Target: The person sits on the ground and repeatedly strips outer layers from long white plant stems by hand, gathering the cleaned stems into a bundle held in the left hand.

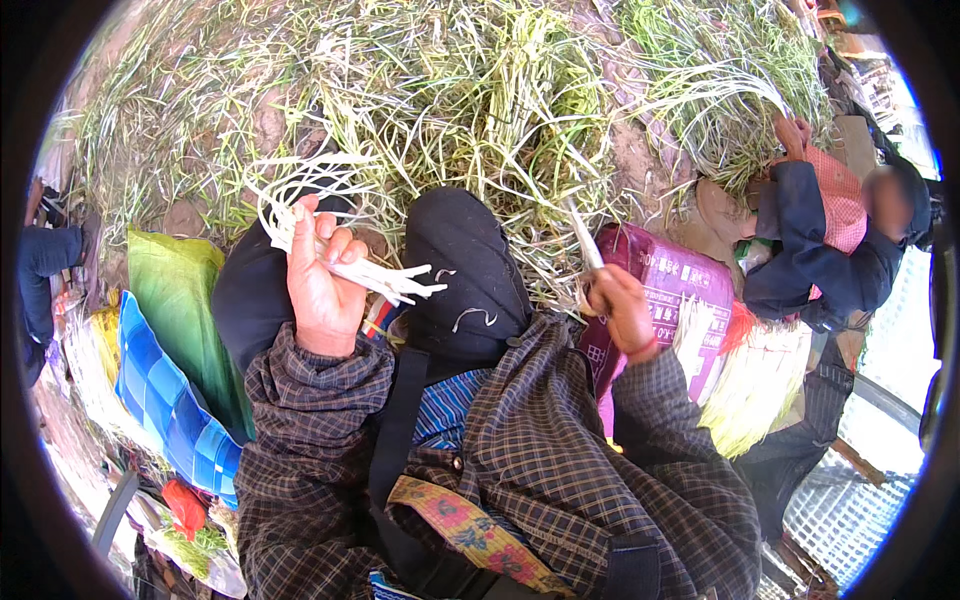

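My left hand (pixel 324 281), raised over my left knee, is closed around a small bunch of thin white plant stalks (pixel 397 280). Their thicker ends stick out to the right, while the thin leafy ends curl above the fingers. In my right hand (pixel 624 309) is a slim, pale, tapered tool (pixel 585 234), apparently a knife, pointing up and away from me. A wide gap separates the two hands, with my dark-trousered right knee (pixel 461 240) between them. Two small peeled strips (pixel 474 319) lie on that trouser leg.
Loose green and white stalks (pixel 480 97) cover the ground ahead. A printed purple sack (pixel 667 277) lies right, near a pale bundle of stalks (pixel 757 382). Left are green (pixel 180 315) and blue checked cloths (pixel 169 397). A co-worker (pixel 817 232) holds stalks at right; another person (pixel 49 262) sits left.
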### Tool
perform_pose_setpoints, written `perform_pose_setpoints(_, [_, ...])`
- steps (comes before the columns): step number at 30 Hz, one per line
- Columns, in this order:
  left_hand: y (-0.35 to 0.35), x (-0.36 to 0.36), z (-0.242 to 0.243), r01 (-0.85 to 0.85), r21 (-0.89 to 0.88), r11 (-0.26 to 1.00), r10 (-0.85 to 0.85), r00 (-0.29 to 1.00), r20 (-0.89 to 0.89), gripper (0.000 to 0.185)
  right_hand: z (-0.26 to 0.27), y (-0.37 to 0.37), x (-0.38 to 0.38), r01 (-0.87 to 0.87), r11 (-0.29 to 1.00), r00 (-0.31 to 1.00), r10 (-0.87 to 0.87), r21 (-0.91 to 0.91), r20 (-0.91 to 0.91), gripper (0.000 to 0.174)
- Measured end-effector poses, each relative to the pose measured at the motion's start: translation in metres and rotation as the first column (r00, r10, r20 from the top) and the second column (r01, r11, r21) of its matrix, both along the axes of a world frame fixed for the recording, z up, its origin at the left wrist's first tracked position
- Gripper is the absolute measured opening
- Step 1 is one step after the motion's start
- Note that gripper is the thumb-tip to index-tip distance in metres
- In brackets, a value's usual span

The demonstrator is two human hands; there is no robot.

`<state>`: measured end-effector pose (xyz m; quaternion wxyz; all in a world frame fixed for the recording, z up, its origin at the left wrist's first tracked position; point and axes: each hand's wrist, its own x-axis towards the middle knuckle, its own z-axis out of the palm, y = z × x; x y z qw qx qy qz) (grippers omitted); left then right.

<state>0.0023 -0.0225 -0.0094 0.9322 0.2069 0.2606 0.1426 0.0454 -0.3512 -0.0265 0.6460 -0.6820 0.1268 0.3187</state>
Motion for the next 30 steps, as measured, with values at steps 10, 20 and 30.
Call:
perform_pose_setpoints(10, [-0.04, -0.022, 0.001, 0.426, 0.055, 0.903, -0.421, 0.904, -0.074, 0.024, -0.089, 0.043, 0.079, -0.255, 0.631, 0.767, 0.594, -0.733, 0.244, 0.034])
perform_pose_setpoints(20, [-0.058, -0.006, -0.02, 0.511, -0.171, 0.842, -0.538, 0.809, -0.236, 0.031, -0.086, 0.086, 0.094, -0.393, 0.526, 0.748, 0.66, -0.755, 0.07, 0.032])
perform_pose_setpoints(30, [-0.081, 0.004, -0.025, 0.53, 0.149, 0.835, -0.459, 0.819, -0.345, 0.022, 0.002, 0.116, 0.027, -0.3, 0.841, 0.747, 0.501, -0.45, 0.438, 0.018])
